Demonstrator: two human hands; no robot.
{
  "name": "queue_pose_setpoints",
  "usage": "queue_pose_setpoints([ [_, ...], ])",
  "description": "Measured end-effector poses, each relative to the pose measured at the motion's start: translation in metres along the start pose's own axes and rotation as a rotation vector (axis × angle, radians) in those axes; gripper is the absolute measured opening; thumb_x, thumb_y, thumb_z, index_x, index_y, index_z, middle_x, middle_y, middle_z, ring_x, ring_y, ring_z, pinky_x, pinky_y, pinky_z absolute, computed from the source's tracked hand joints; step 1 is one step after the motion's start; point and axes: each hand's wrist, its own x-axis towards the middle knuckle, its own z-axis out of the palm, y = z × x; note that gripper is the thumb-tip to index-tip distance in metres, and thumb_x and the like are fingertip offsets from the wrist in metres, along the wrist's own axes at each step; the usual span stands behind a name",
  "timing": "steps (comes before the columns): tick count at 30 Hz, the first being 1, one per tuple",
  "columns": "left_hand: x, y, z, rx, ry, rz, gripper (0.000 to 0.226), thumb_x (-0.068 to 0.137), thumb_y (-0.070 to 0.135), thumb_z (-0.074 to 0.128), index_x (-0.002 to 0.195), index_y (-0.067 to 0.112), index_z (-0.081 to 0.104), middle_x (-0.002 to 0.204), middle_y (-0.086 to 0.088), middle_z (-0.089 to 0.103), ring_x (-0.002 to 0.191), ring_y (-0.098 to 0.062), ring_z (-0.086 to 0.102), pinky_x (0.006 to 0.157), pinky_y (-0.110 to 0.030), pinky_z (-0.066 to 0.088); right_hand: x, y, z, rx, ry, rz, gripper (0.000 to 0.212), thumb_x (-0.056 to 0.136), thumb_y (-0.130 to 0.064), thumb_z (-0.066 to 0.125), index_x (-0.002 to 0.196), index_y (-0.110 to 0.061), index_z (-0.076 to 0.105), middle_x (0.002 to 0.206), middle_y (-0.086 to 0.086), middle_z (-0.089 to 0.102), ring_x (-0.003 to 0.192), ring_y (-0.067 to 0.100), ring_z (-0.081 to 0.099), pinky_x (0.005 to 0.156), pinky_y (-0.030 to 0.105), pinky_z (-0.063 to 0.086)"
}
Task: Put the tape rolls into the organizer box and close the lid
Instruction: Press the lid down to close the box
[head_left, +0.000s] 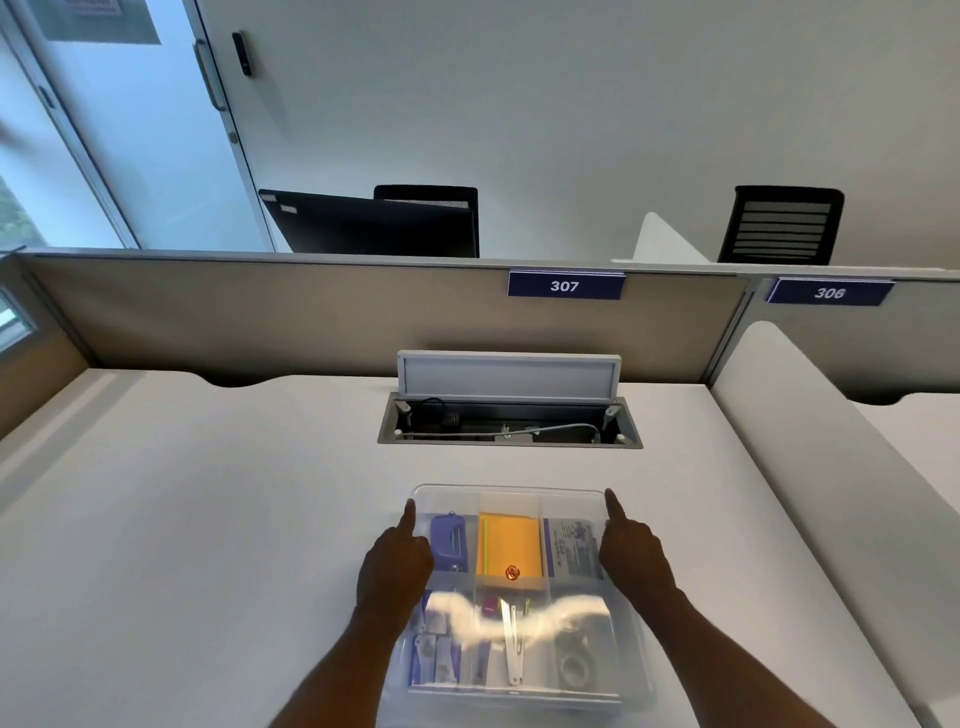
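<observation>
A clear plastic organizer box sits on the white desk in front of me, with its transparent lid lying flat over it. Through the lid I see a tape roll in the near right compartment, an orange pad in the middle and a purple item at the left. My left hand rests on the lid's left side, index finger stretched toward the far left corner. My right hand rests on the right side, index finger pointing at the far right corner.
An open cable hatch with its flap raised lies in the desk just beyond the box. A beige partition with labels 307 and 306 bounds the far edge. A white divider stands at the right.
</observation>
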Motion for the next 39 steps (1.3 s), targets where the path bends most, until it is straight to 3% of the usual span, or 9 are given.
queue_pose_setpoints([
  [4,0.011,0.002,-0.001,0.033,0.150,0.077,0.042,0.098,0.035,0.042,0.131,0.012,0.053,0.121,-0.014,0.067,0.108,-0.031,0.065,0.096,-0.041,0.050,0.010,-0.001,0.000,0.145,0.008,0.042,0.047,0.095,-0.025,0.041,0.141,-0.021,0.033,0.086,0.007,0.062,0.069,0.020,0.059,0.070,0.033,0.053],
  [11,0.030,0.017,-0.003,-0.023,0.242,0.067,0.027,0.098,0.025,0.047,0.085,0.006,0.061,0.077,-0.011,0.070,0.072,-0.026,0.069,0.066,-0.036,0.056,0.023,-0.004,0.002,0.169,0.166,-0.007,0.016,0.095,-0.023,0.045,0.108,-0.015,0.050,0.079,0.010,0.068,0.065,0.024,0.064,0.059,0.021,0.042],
  [15,0.031,0.018,0.005,-0.116,0.166,-0.011,0.016,0.099,0.017,0.042,0.109,0.010,0.052,0.095,-0.013,0.071,0.086,-0.032,0.069,0.079,-0.043,0.058,0.032,-0.007,0.001,0.127,0.224,-0.031,0.016,0.094,-0.018,0.047,0.081,-0.019,0.038,0.053,-0.012,0.039,0.044,0.003,0.042,0.040,0.013,0.020],
  [17,0.035,0.017,0.008,-0.153,0.088,0.013,0.043,0.096,0.006,0.046,0.138,0.014,0.042,0.122,-0.012,0.065,0.107,-0.032,0.065,0.095,-0.042,0.053,0.034,-0.008,0.003,0.123,0.236,-0.029,0.017,0.093,-0.015,0.047,0.079,-0.019,0.038,0.052,-0.014,0.035,0.043,-0.001,0.034,0.041,0.012,0.017],
  [19,0.039,0.014,0.010,-0.117,0.063,0.075,0.050,0.093,0.003,0.051,0.141,0.012,0.040,0.136,-0.010,0.056,0.122,-0.029,0.057,0.105,-0.043,0.046,0.036,-0.008,0.005,0.141,0.248,-0.016,0.016,0.092,-0.012,0.047,0.078,-0.016,0.041,0.052,-0.012,0.037,0.043,0.000,0.035,0.041,0.013,0.018],
  [23,0.052,0.017,0.004,-0.086,0.159,0.081,0.026,0.097,0.011,0.045,0.114,0.004,0.063,0.108,-0.015,0.071,0.099,-0.031,0.068,0.092,-0.037,0.053,0.039,-0.003,0.008,0.331,0.240,0.065,0.015,0.095,-0.017,0.045,0.084,-0.015,0.056,0.064,0.000,0.057,0.055,0.016,0.055,0.047,0.012,0.030],
  [27,0.061,0.015,0.004,-0.203,0.192,0.033,0.040,0.098,0.029,0.046,0.067,0.008,0.061,0.064,-0.006,0.066,0.065,-0.022,0.065,0.066,-0.029,0.049,0.042,0.001,0.011,0.467,0.184,0.061,0.026,0.098,-0.019,0.040,0.090,-0.015,0.065,0.083,0.000,0.065,0.076,0.018,0.059,0.061,0.014,0.040],
  [32,0.064,0.010,0.007,-0.268,0.218,0.027,0.043,0.096,0.030,0.051,0.065,0.002,0.063,0.059,-0.009,0.066,0.057,-0.019,0.062,0.064,-0.032,0.050,0.044,0.003,0.012,0.585,0.158,0.096,0.026,0.097,-0.018,0.042,0.088,-0.015,0.066,0.088,0.005,0.069,0.083,0.022,0.062,0.079,0.036,0.052],
  [39,0.056,0.013,0.005,-0.194,0.214,0.075,0.037,0.099,0.029,0.045,0.070,0.012,0.059,0.067,-0.004,0.068,0.064,-0.015,0.065,0.072,-0.031,0.056,0.040,0.000,0.009,0.514,0.162,0.073,0.029,0.098,-0.018,0.038,0.085,-0.013,0.064,0.083,0.005,0.068,0.072,0.014,0.059,0.060,0.014,0.041],
])
